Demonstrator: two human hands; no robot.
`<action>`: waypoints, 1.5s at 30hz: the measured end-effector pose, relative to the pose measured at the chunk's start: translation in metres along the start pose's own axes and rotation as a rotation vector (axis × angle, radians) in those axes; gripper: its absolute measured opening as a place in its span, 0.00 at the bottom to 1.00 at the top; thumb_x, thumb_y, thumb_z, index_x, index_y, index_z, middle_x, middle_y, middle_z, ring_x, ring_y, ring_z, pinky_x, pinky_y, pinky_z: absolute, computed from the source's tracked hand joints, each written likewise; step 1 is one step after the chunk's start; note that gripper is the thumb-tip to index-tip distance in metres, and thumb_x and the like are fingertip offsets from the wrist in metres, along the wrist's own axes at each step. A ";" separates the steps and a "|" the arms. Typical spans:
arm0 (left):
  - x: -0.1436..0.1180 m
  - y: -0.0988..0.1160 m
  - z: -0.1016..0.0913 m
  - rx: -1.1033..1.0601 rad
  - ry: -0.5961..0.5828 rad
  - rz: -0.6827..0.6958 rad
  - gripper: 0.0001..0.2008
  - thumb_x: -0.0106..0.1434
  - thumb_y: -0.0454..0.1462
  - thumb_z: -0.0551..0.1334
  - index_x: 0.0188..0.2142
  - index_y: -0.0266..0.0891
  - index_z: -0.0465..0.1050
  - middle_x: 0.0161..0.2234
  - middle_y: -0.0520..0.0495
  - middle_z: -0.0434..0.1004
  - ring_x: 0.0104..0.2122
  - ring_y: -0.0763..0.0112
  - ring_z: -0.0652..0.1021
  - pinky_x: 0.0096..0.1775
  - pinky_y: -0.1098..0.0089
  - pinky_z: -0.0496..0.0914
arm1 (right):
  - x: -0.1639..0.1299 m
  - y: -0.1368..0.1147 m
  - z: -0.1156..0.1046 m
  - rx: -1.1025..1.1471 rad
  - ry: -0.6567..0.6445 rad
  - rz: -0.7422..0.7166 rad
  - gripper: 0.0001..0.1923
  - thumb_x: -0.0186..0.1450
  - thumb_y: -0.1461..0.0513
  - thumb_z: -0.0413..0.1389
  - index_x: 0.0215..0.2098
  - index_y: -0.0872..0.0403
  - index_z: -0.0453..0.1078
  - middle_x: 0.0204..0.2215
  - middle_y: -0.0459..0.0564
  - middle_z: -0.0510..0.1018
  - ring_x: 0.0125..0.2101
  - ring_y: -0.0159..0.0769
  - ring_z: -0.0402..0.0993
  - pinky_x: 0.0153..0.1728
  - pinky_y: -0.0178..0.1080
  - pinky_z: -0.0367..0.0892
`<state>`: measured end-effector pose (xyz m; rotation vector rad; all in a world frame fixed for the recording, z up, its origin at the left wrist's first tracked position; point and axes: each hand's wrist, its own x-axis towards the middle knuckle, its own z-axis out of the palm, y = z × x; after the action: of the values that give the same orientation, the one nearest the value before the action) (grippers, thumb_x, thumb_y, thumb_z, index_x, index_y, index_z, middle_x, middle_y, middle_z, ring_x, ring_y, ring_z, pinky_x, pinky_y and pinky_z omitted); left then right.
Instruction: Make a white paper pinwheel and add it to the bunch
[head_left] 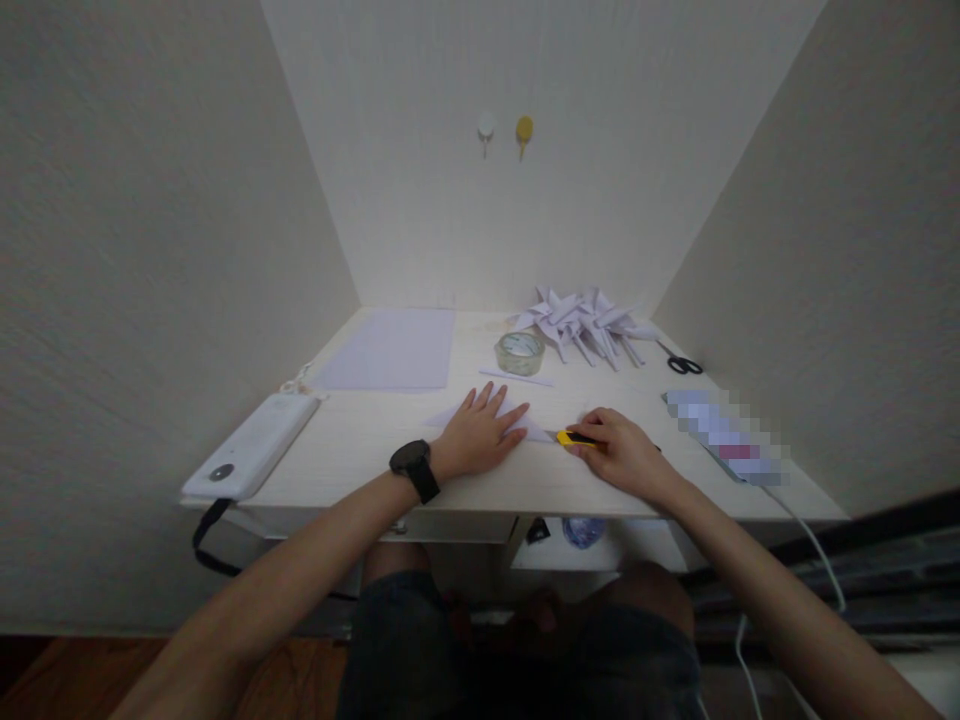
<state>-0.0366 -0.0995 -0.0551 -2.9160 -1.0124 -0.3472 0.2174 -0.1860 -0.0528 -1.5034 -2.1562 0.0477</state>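
Bare tabletop (360,440) gives passage between the white device (259,440) at its left edge and the left hand (480,435); 1 tape roll (520,366) and paper pinwheels (579,320) obstruct the back-right corner.

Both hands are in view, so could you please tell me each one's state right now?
Left hand: open, spread over the white paper.
Right hand: closed, holding the yellow cutter.

Prob. a home

Looks like a private-home work nook: white desk (352,440) w/ drawer (465,527) & open shelf (547,558), set betw. 3 plain walls (150,250); white hook (486,127) & yellow hook (524,128) at back; wood-look flr (291,685), bottom L. Dress is casual: shorts (412,625). Everyday household bits on top, e.g. tape roll (520,353), scissors (686,365). Bdrm vs. study: can't tell.
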 end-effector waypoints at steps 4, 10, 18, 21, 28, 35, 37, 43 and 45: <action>0.001 0.002 0.000 0.011 -0.003 0.053 0.30 0.72 0.49 0.44 0.65 0.34 0.58 0.68 0.33 0.53 0.68 0.49 0.53 0.64 0.50 0.50 | 0.001 -0.004 0.001 0.025 -0.002 -0.004 0.12 0.65 0.58 0.57 0.43 0.52 0.78 0.37 0.54 0.77 0.40 0.44 0.73 0.43 0.45 0.70; 0.001 0.004 -0.001 0.024 -0.036 0.032 0.28 0.73 0.49 0.42 0.67 0.42 0.55 0.68 0.35 0.52 0.67 0.47 0.55 0.63 0.47 0.52 | -0.001 -0.006 0.006 0.018 0.043 -0.019 0.13 0.66 0.59 0.57 0.46 0.52 0.77 0.39 0.55 0.77 0.41 0.44 0.72 0.43 0.45 0.70; 0.000 0.004 0.002 0.056 -0.012 0.027 0.28 0.73 0.49 0.41 0.67 0.43 0.55 0.68 0.38 0.53 0.67 0.48 0.56 0.62 0.49 0.53 | -0.002 -0.023 0.005 -0.095 -0.019 -0.241 0.18 0.70 0.58 0.52 0.57 0.49 0.72 0.48 0.59 0.73 0.48 0.47 0.68 0.49 0.51 0.68; 0.000 -0.002 -0.001 0.044 -0.022 0.038 0.27 0.74 0.48 0.41 0.67 0.43 0.55 0.69 0.37 0.51 0.67 0.49 0.56 0.63 0.49 0.54 | -0.003 -0.027 0.004 -0.114 -0.039 -0.244 0.19 0.71 0.57 0.51 0.57 0.49 0.71 0.47 0.59 0.73 0.48 0.47 0.68 0.49 0.51 0.68; -0.001 -0.021 -0.007 0.036 -0.091 0.105 0.27 0.74 0.48 0.41 0.68 0.44 0.53 0.69 0.38 0.49 0.68 0.53 0.54 0.64 0.50 0.51 | -0.003 -0.023 0.005 -0.090 -0.016 -0.264 0.18 0.70 0.58 0.52 0.56 0.50 0.72 0.47 0.59 0.74 0.48 0.47 0.68 0.48 0.52 0.69; -0.005 -0.018 -0.003 0.061 -0.064 0.056 0.29 0.73 0.49 0.41 0.68 0.40 0.53 0.69 0.35 0.49 0.68 0.52 0.54 0.64 0.51 0.51 | -0.005 -0.023 0.006 -0.074 0.012 -0.274 0.17 0.70 0.59 0.52 0.55 0.51 0.73 0.48 0.59 0.74 0.48 0.47 0.69 0.48 0.51 0.70; -0.005 -0.018 -0.003 0.053 -0.055 0.053 0.28 0.74 0.48 0.41 0.68 0.41 0.54 0.69 0.36 0.50 0.67 0.52 0.55 0.64 0.51 0.51 | -0.006 -0.022 0.006 -0.073 0.014 -0.280 0.17 0.70 0.59 0.52 0.55 0.51 0.73 0.48 0.59 0.74 0.48 0.46 0.69 0.49 0.51 0.70; -0.007 -0.019 -0.003 0.041 -0.044 0.031 0.27 0.74 0.48 0.42 0.68 0.43 0.54 0.69 0.38 0.51 0.67 0.53 0.56 0.64 0.52 0.52 | -0.005 -0.020 0.004 -0.029 0.027 -0.324 0.16 0.69 0.61 0.53 0.53 0.51 0.74 0.47 0.58 0.76 0.48 0.45 0.70 0.48 0.50 0.71; -0.007 -0.018 -0.003 0.050 -0.040 0.032 0.27 0.74 0.48 0.42 0.68 0.44 0.54 0.69 0.39 0.51 0.67 0.53 0.57 0.64 0.51 0.52 | -0.004 -0.020 0.004 -0.008 0.031 -0.327 0.15 0.69 0.61 0.53 0.53 0.50 0.74 0.47 0.58 0.76 0.47 0.45 0.71 0.47 0.49 0.71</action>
<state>-0.0543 -0.0898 -0.0541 -2.9022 -0.9642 -0.2588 0.1999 -0.1966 -0.0515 -1.1294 -2.3497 -0.0962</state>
